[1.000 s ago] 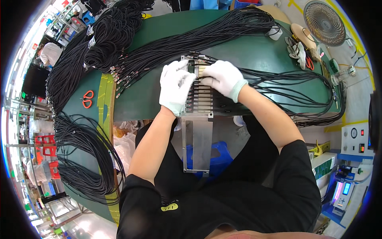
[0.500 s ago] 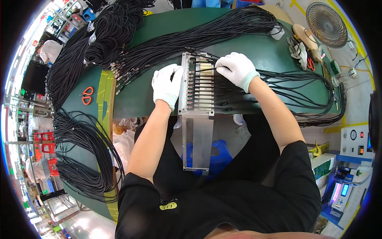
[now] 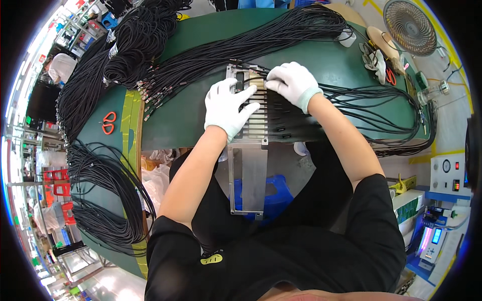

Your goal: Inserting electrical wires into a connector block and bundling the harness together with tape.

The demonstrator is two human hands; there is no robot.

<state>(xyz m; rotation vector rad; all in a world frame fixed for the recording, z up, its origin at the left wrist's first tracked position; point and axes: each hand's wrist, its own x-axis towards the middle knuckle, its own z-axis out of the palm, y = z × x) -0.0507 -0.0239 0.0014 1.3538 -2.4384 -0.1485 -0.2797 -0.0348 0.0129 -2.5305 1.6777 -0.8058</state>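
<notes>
A metal fixture (image 3: 264,142) lies across the green table's front edge, with several black cables side by side in its slots. Over its left side, my left hand (image 3: 226,108), in a white glove, has its fingers spread and rests on or just above the slots, hiding many cable ends. My right hand (image 3: 296,84), also gloved, is at the fixture's far right edge, thumb and fingers pinched round a black cable (image 3: 255,78). To the right of the fixture, the tails of the slotted cables (image 3: 286,123) run below my right wrist.
A long bundle of black cables (image 3: 241,45) crosses the table's far side, and coiled cables (image 3: 135,55) are heaped at the far left. Orange-handled scissors (image 3: 108,123) lie on the left. At the far right stands a fan (image 3: 410,27). A blue stool (image 3: 276,193) shows below.
My left hand has moved right from beside the fixture onto its slots, fingers spreading. My right hand has shifted slightly left and away from me with the cable.
</notes>
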